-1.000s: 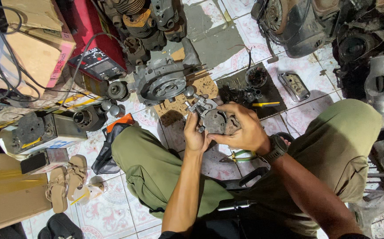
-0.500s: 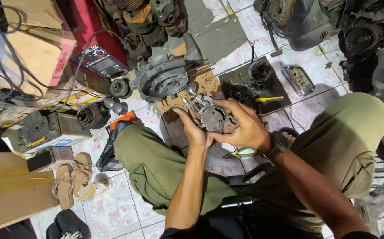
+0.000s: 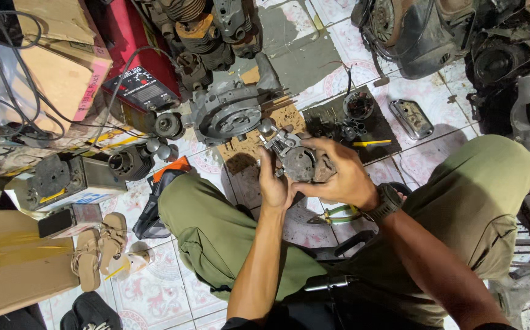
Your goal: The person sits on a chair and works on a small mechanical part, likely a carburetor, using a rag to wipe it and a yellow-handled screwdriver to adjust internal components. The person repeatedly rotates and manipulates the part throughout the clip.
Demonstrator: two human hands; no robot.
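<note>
Both hands grip one small grey metal engine part (image 3: 297, 160) above the tiled floor (image 3: 155, 293), between the knees: left hand (image 3: 273, 183) closed on its nine-o'clock edge, right hand (image 3: 338, 177) wrapped around its three-o'clock side. Seemingly an inspection or fitting step; next calls for steady turning. Engine casing (image 3: 231, 116) lies at eleven o'clock.

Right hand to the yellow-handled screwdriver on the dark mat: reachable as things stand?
Probably yes, but not freely: the right hand is gripping the metal part together with the left hand. The screwdriver lies just beyond it on the mat, nothing between.
</note>
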